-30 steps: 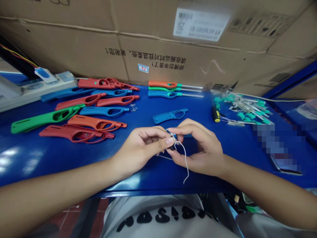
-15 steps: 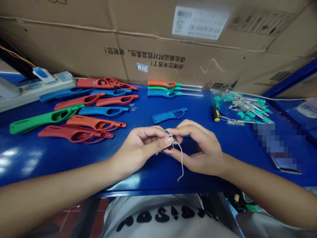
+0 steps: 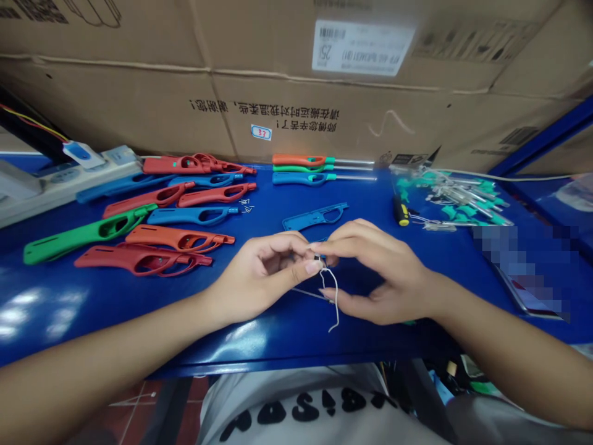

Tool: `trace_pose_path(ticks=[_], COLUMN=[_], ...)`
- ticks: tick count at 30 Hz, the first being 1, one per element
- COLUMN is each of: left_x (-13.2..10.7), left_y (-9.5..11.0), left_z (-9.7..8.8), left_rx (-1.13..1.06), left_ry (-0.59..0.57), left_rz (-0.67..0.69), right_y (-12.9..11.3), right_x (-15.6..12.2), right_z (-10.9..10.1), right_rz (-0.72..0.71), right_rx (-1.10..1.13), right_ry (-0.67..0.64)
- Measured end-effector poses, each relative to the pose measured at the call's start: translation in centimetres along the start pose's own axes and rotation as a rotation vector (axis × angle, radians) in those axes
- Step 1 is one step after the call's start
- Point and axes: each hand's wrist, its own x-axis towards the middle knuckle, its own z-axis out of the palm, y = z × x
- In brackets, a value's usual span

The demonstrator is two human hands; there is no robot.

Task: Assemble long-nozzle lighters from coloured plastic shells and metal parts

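Note:
My left hand (image 3: 259, 275) pinches a small dark part (image 3: 317, 258) between thumb and fingers. A thin white wire (image 3: 336, 296) loops out of the part and hangs down over the table. My right hand (image 3: 389, 275) meets it from the other side: the index fingertip touches the top of the part, while the thumb stands apart below, beside the wire. A thin metallic rod (image 3: 308, 293) shows under the hands. Just beyond lies a blue lighter casing half (image 3: 296, 220); another blue piece is mostly hidden behind my fingers.
Several red, blue, orange and green lighter casings (image 3: 60, 241) lie at left beside a power strip (image 3: 65, 173). Three lighters with metal tubes (image 3: 301, 178) sit at the back. Teal nozzle parts (image 3: 463, 194), a yellow-black screwdriver (image 3: 401, 213) and a phone (image 3: 532, 284) are at right; a cardboard box (image 3: 278, 80) stands behind.
My right thumb has moved down, away from the dark part, widening the gap to the index finger. The left hand keeps its pinch. The camera view has shifted slightly.

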Motion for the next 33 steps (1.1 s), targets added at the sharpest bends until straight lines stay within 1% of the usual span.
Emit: trace_pose_path(ticks=[1,3,5,7,10,15,19,22,25,27,30,33], left_x=[0.0,0.0,0.0,0.0,0.0,0.0,-0.1,-0.2,-0.3,-0.2,0.1,0.3], left_y=[0.1,0.1,0.1,0.0,0.0,-0.2,-0.4,-0.5,-0.6,-0.7,-0.8,-0.8], left_z=[-0.1,-0.2,-0.3,-0.4,-0.4,-0.3,-0.1,0.1,0.3,0.3,0.1,-0.1], left_rx=[0.057,0.178,0.270,0.317,0.342,0.304,0.264,0.236,0.213,0.191,0.152,0.160], left_ry=[0.004,0.020,0.021,0.006,-0.016,0.009,0.027,0.024,0.011,0.013,0.014,0.015], left_rz=[0.007,0.025,0.044,0.062,0.081,0.099,0.096,0.085,0.057,0.030,-0.015,-0.037], right_y=[0.0,0.1,0.1,0.3,0.6,0.7,0.4,0.3,0.4,0.5,0.6,0.7], right_x=[0.1,0.2,0.3,0.4,0.4,0.5,0.5,0.4,0.2,0.1,0.2,0.4], right_z=[-0.4,-0.9,-0.8,-0.4,0.3,1.0,1.4,1.6,1.6,1.6,1.6,1.5], right_rz=[0.002,0.031,0.079,0.132,0.231,0.480,0.572,0.611,0.611,0.609,0.625,0.621], right_rx=[0.028,0.093,0.165,0.243,0.380,0.697,0.854,0.903,0.922,0.923,0.887,0.829], right_ry=[-0.013,0.018,0.075,0.110,0.120,0.104,0.086,0.057,0.022,0.025,0.053,0.050])
